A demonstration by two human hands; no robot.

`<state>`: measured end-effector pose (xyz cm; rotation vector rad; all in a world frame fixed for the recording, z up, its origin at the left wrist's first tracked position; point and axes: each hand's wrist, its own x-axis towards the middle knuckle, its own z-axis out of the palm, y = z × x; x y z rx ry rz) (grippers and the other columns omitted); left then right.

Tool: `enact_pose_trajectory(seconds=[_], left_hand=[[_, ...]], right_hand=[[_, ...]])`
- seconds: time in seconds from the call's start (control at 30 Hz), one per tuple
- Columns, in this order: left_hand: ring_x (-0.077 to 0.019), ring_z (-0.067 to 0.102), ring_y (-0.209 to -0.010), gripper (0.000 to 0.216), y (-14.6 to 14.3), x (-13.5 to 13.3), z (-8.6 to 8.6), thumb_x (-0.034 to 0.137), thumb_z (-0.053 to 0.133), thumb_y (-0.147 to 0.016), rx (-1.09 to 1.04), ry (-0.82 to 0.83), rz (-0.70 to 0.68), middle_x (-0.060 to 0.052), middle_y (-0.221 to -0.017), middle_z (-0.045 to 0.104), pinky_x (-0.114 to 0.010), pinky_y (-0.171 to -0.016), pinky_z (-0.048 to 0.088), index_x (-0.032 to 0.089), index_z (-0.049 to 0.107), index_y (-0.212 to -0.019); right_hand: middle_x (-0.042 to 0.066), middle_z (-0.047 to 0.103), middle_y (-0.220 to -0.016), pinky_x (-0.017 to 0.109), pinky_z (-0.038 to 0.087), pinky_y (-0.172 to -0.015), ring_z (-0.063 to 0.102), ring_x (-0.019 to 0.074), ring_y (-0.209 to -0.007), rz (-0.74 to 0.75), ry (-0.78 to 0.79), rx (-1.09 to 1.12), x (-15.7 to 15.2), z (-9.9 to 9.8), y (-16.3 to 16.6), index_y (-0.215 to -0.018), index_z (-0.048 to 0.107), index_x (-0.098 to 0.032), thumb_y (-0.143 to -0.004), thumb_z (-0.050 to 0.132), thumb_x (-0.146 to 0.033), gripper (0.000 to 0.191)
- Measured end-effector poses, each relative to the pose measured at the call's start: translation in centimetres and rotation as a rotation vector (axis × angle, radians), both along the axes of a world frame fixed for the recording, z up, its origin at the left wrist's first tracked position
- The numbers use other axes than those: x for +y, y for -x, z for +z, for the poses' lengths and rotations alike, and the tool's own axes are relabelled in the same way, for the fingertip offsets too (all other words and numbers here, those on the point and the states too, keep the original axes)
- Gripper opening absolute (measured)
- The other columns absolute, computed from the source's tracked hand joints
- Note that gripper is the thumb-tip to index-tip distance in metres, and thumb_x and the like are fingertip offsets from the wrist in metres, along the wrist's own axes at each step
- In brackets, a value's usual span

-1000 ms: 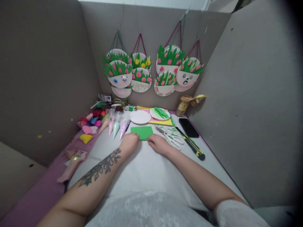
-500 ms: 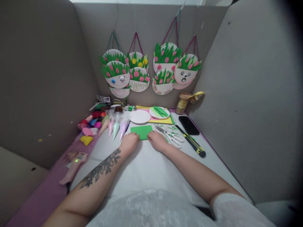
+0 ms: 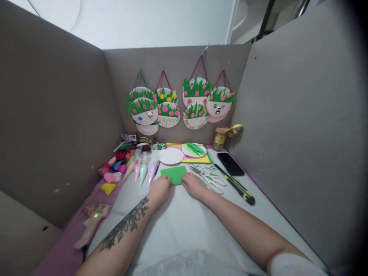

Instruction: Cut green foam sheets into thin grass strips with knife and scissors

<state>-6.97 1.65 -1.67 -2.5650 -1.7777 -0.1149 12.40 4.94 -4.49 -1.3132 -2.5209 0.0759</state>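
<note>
A green sheet of paper (image 3: pixel 174 175) lies on the white table cover between my two hands. My left hand (image 3: pixel 161 188) is closed at its lower left corner, fingers curled on the edge. At the lower right corner, my right hand (image 3: pixel 194 184) is closed on the sheet in the same way; its thumb is mostly hidden. White-handled scissors (image 3: pixel 211 179) rest just right of my right hand among thin green paper scraps. Behind the sheet sit a white paper plate (image 3: pixel 171 156) and a second plate (image 3: pixel 186 152) holding cut green strips.
On the right lie a black-and-yellow utility knife (image 3: pixel 237 187) and a phone (image 3: pixel 230 163), with a lidded cup (image 3: pixel 220 138) behind. Piping bags (image 3: pixel 143 173), coloured clay lumps (image 3: pixel 109 177) and a pink glue gun (image 3: pixel 92 226) are on the left. Decorated plates (image 3: pixel 143 111) hang on the back partition.
The camera has tilted upward, so everything sits lower in the picture and more of the ceiling shows. Both hands keep their places on the green sheet.
</note>
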Motion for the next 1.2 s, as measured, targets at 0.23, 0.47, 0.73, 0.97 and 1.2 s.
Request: enact_pose_trajectory(seconds=[0.23, 0.47, 0.73, 0.97, 1.2], left_hand=[[-0.0229, 0.061, -0.089, 0.02, -0.02, 0.03, 0.02, 0.02, 0.043, -0.089, -0.001, -0.002, -0.01, -0.009, -0.092, 0.064, -0.033, -0.077, 0.046, 0.018, 0.063, -0.091], [-0.023, 0.06, -0.092, 0.02, -0.11, 0.13, 0.34, 0.021, 0.044, -0.088, 0.021, 0.021, -0.018, -0.01, -0.095, 0.064, -0.033, -0.078, 0.046, 0.017, 0.063, -0.092], [-0.0222, 0.06, -0.092, 0.021, 0.0, 0.28, 0.06, 0.022, 0.042, -0.09, 0.017, 0.008, -0.015, -0.009, -0.094, 0.064, -0.032, -0.078, 0.046, 0.018, 0.063, -0.092], [-0.0233, 0.06, -0.091, 0.027, -0.04, 0.35, 0.06, 0.022, 0.036, -0.094, 0.046, 0.009, -0.051, -0.011, -0.091, 0.063, -0.034, -0.078, 0.046, 0.016, 0.063, -0.093], [-0.0243, 0.059, -0.093, 0.026, -0.28, 0.42, -0.01, 0.019, 0.035, -0.094, 0.066, 0.016, -0.056, -0.012, -0.094, 0.062, -0.036, -0.081, 0.045, 0.014, 0.06, -0.097]], right_hand=[[0.007, 0.062, -0.091, 0.028, 0.039, -0.082, 0.05, 0.0193, -0.093, 0.012, -0.007, 0.01, 0.09, -0.05, -0.05, -0.087, 0.064, -0.016, -0.091, 0.05, -0.018, 0.014], [0.006, 0.061, -0.09, 0.028, 0.038, -0.082, 0.05, 0.0191, -0.091, 0.03, -0.01, 0.011, 0.14, 0.12, -0.04, -0.088, 0.064, -0.017, -0.091, 0.051, -0.018, 0.013], [0.007, 0.06, -0.091, 0.029, 0.038, -0.083, 0.049, 0.019, -0.092, 0.032, -0.003, 0.003, 0.24, 0.09, 0.01, -0.089, 0.064, -0.016, -0.092, 0.049, -0.018, 0.015], [0.007, 0.061, -0.093, 0.029, 0.039, -0.083, 0.051, 0.0192, -0.094, 0.017, 0.008, -0.017, -0.05, 0.61, -0.03, -0.091, 0.063, -0.016, -0.093, 0.048, -0.019, 0.016], [0.009, 0.062, -0.094, 0.029, 0.039, -0.085, 0.051, 0.0195, -0.096, -0.016, 0.016, -0.005, 0.11, 0.49, 0.14, -0.092, 0.063, -0.015, -0.094, 0.046, -0.019, 0.018]])
